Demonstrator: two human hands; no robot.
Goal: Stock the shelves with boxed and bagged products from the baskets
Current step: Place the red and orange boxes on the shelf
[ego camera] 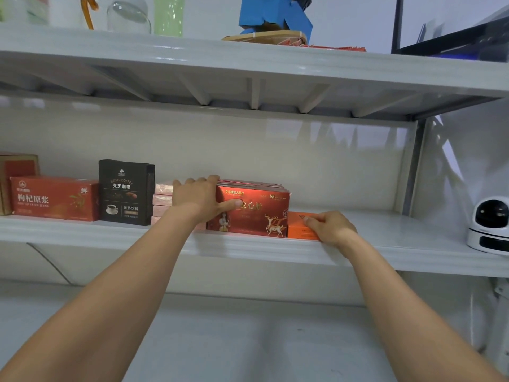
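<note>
In the head view, our left hand grips the red deer-print box on the middle shelf, with the fingers curled over its top left corner and the thumb flat on the front. Our right hand pinches the end of the small orange box, which touches the red one. Both look like light, stiff, slightly glossy cardboard, so we judge the corners give the best hold. The shelf's front edge is close. There is free room to the right, up to the white camera.

The shelf lay bare between the orange box and the white camera (which blocked the right end). Leftward, boxes stood packed side by side, with open height above them under the upper shelf.
</note>
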